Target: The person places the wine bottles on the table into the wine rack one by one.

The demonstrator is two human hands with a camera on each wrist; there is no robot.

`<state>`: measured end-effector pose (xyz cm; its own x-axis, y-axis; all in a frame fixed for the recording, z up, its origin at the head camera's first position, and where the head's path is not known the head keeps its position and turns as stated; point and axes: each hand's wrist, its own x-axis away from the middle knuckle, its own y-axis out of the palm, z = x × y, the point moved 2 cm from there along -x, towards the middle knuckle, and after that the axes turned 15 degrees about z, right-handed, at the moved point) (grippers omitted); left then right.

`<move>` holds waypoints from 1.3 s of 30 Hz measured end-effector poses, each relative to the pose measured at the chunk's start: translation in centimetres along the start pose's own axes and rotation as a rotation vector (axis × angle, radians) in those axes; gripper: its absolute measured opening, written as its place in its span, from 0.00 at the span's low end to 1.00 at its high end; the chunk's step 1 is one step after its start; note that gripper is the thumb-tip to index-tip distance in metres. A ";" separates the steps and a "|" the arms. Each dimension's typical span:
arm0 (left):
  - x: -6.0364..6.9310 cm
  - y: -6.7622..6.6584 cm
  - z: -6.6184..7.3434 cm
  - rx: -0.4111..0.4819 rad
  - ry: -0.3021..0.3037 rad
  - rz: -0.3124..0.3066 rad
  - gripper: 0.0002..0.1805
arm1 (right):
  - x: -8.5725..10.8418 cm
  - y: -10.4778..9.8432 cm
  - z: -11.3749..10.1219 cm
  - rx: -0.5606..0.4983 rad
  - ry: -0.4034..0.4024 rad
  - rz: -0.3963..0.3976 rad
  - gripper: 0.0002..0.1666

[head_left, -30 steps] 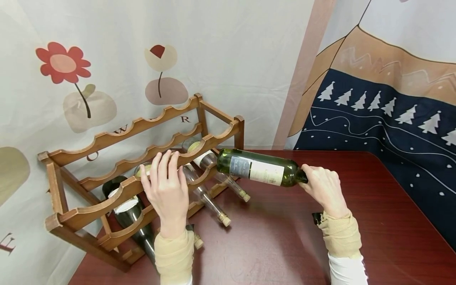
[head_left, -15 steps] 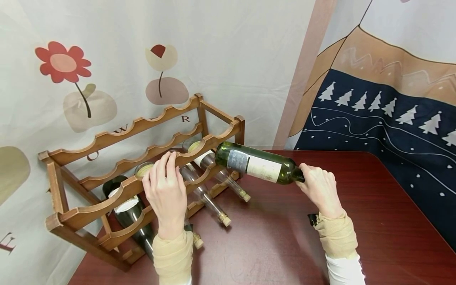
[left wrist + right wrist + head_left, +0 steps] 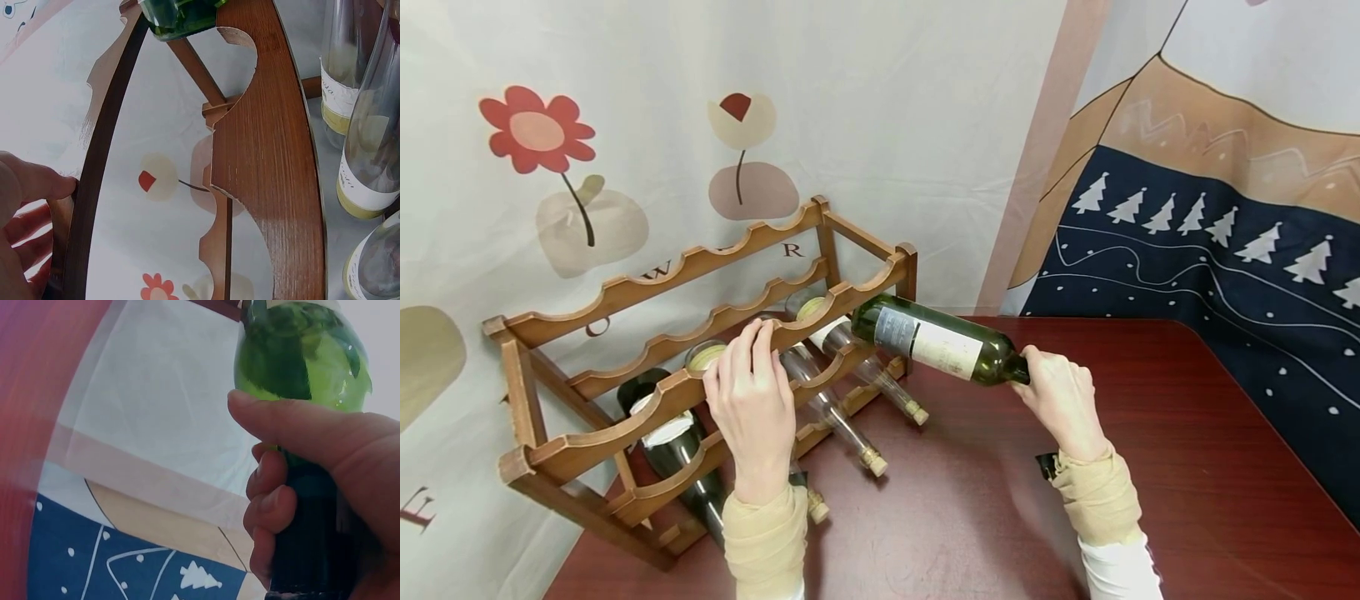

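My right hand (image 3: 1060, 396) grips a green wine bottle (image 3: 936, 340) by its dark neck, fingers and thumb wrapped round it in the right wrist view. The bottle slants, its base up at the right end of the wooden wine rack (image 3: 700, 393), just below the top front rail. In the left wrist view the green bottle's base (image 3: 184, 19) shows between two rails; whether it touches wood I cannot tell. My left hand (image 3: 751, 408) holds the rack's top front rail, thumb on one side and fingers on the other.
Lower in the rack lie a dark bottle (image 3: 673, 450) and several clear corked bottles, including one clear bottle (image 3: 831, 408) with its neck jutting out over the red-brown table (image 3: 1210, 467). A printed curtain (image 3: 925, 125) hangs close behind the rack.
My right hand has moved left, bringing the green bottle's base up and left to the rack's right end. My left hand has settled its fingers more closely on the rail.
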<state>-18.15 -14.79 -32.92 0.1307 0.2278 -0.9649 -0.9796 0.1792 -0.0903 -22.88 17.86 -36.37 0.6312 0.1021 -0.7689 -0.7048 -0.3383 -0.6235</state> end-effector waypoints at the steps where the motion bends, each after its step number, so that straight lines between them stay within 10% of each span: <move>1: 0.0 0.0 0.0 0.001 0.000 0.000 0.16 | 0.0 0.1 -0.1 -0.003 0.006 -0.006 0.15; 39: 0.0 -0.1 -0.1 0.002 0.013 -0.021 0.17 | 0.4 2.7 -4.2 -0.065 0.202 -0.010 0.15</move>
<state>-18.11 -14.90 -32.99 0.1492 0.2111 -0.9660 -0.9764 0.1855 -0.1103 -23.21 13.02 -37.76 0.6946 -0.0812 -0.7148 -0.6799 -0.3989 -0.6153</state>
